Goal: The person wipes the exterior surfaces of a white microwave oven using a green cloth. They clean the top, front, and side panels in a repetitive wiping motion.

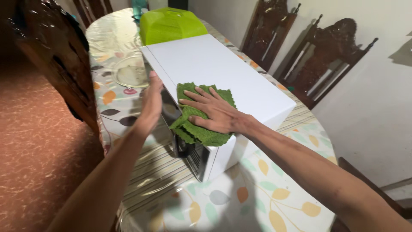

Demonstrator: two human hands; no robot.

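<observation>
Green cloth (201, 116), folded and rumpled, on near top edge of white microwave (240, 81), front corner drooping over upper edge of door. Right hand (216, 112) flat on cloth, fingers (198, 99) spread and straight, palm pressing down, not clenched. Left hand (152, 103) upright against microwave's front face just beside cloth, fingers together and extended, palm toward door, nothing gripped. Dark glass door and side vent (198, 158) facing left and down.

Microwave sitting lengthwise on oval table (257, 202) with glossy leaf-print cover; striped runner (159, 172) beneath it. Behind microwave, touching or nearly touching its far end, lime-green dome-shaped food cover (171, 25); contents hidden. Left of microwave, clear glass turntable plate (131, 72) flat on table, nothing visible on it. Teal object (138, 8) at far end, too cropped to identify. Carved dark wooden chairs around: one close at left (56, 60) crowding left arm's side, two at right (326, 60) along white wall. Reddish speckled floor (38, 163) at left.
</observation>
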